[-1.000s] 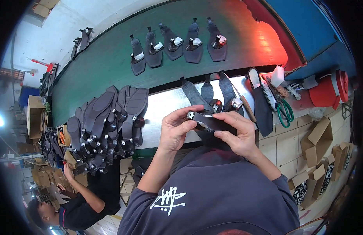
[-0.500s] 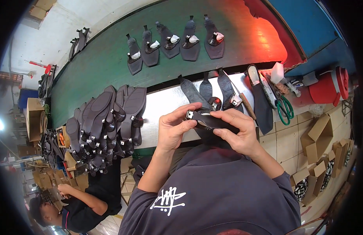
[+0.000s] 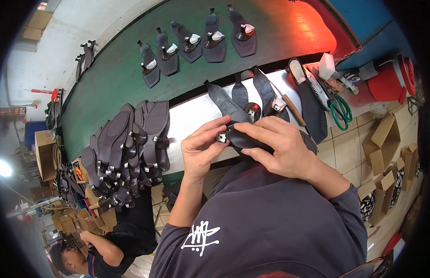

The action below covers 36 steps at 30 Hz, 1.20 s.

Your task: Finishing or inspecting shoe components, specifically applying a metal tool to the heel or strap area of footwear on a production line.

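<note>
Both hands hold one dark shoe sole (image 3: 246,139) close to my chest. My right hand (image 3: 280,148) wraps over its body from the right. My left hand (image 3: 203,147) pinches the heel end, where a small metal-capped heel (image 3: 221,137) shows between the fingertips. Just beyond the hands, three more dark soles (image 3: 242,97) lie on the pale metal bench strip (image 3: 189,118).
A heap of dark soles (image 3: 124,148) lies left on the bench. Several soles (image 3: 196,41) ride the green conveyor belt (image 3: 113,88). Green-handled scissors (image 3: 339,110), a long sole (image 3: 312,106) and a red container (image 3: 391,81) sit right. Another person (image 3: 99,252) crouches lower left among cardboard boxes (image 3: 382,148).
The soles on the green belt have drifted left. My hands stay on the same sole, fingers shifting slightly at its heel.
</note>
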Available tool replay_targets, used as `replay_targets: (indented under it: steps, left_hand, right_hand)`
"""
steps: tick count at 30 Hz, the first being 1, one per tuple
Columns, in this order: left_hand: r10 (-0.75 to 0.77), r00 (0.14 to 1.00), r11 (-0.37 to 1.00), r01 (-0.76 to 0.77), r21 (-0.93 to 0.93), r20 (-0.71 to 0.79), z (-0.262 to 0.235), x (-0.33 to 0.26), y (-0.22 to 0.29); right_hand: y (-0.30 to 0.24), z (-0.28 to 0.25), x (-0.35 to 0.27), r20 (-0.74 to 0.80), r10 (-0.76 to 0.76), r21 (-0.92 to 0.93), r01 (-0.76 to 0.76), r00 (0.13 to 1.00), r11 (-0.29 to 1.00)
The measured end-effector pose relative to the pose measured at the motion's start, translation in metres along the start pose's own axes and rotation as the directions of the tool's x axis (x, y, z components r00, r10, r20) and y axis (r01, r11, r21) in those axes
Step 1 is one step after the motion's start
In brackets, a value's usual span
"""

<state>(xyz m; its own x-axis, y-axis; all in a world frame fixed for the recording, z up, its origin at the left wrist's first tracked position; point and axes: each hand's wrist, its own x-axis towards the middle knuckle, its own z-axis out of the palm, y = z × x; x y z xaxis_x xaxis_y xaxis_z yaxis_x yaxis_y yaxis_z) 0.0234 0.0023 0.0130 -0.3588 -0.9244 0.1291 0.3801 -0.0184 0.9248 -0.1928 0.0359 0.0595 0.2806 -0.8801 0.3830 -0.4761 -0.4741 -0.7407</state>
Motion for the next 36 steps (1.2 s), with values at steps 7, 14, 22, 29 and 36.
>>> replay_targets:
  steps: [7,14,22,29,36]
  left_hand:
    - [0.089,0.996,0.983,-0.083,0.162,-0.03,-0.01,-0.003,-0.003]
    - [0.066,0.997,0.99,-0.07,0.123,0.036,-0.014,-0.003,-0.002]
    - [0.072,0.994,0.982,-0.084,0.171,0.079,-0.018,-0.002,0.001]
    - [0.074,0.997,0.958,-0.081,0.274,0.037,-0.002,-0.005,0.0]
    - [-0.388,0.912,0.921,0.389,-0.017,-0.13,0.001,-0.002,0.005]
  right_hand:
    - [-0.002,0.0,0.002,0.031,0.061,-0.049,-0.06,0.998,0.997]
    - [0.005,0.011,0.001,-0.069,-0.061,-0.018,0.059,0.996,0.998]
    - [0.004,0.015,0.001,-0.068,-0.082,-0.061,0.078,0.994,0.995]
    - [0.006,0.015,0.0,0.023,-0.017,-0.081,0.018,1.0,0.997]
    - [0.025,0.026,-0.001,0.015,0.166,0.22,-0.165,0.986,0.961]
